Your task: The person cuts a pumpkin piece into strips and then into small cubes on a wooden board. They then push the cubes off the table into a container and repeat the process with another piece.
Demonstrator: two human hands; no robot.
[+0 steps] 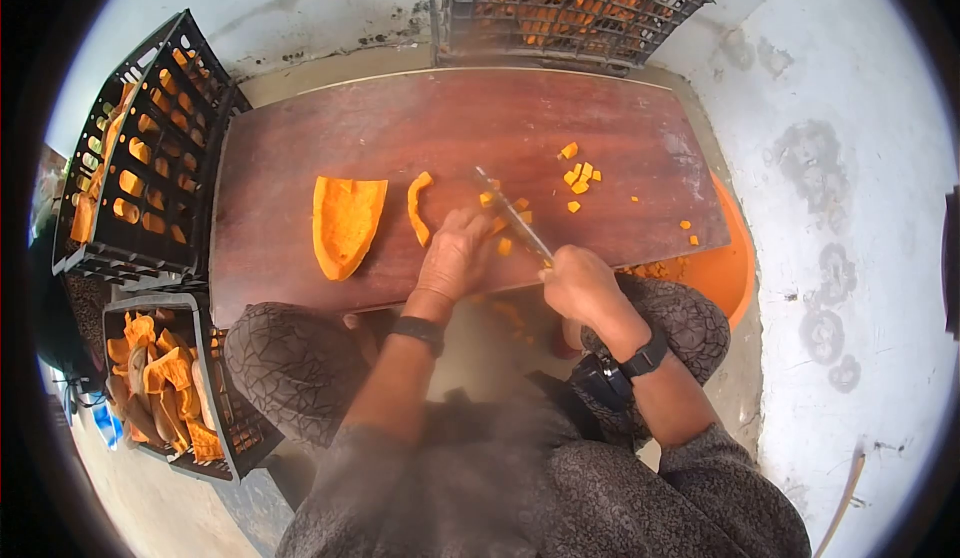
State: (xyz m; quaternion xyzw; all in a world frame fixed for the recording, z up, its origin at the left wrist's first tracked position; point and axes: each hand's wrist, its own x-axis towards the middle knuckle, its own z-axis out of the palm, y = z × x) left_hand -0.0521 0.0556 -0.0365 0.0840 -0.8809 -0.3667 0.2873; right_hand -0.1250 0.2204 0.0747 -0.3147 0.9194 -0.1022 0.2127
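My right hand (582, 283) is wrapped round the handle of a knife (515, 216), its blade slanting up and left over the reddish board (280, 148). Just left of the blade, my left hand (456, 253) has its fingers bent together against orange pumpkin, mostly hidden under them. Cut bits lie around the blade. A curved pumpkin strip (419, 208) rests left of my left hand, and a large pumpkin wedge (347, 226) lies farther left. Several small cubes (580, 173) are scattered on the board to the right of the knife.
An orange basin (738, 258) holding cut pieces sits under the board's right end. Black crates stand at the upper left (150, 158), the lower left (240, 398) and behind the board (570, 13), all with orange pieces inside. A white wall (850, 208) rises at the right.
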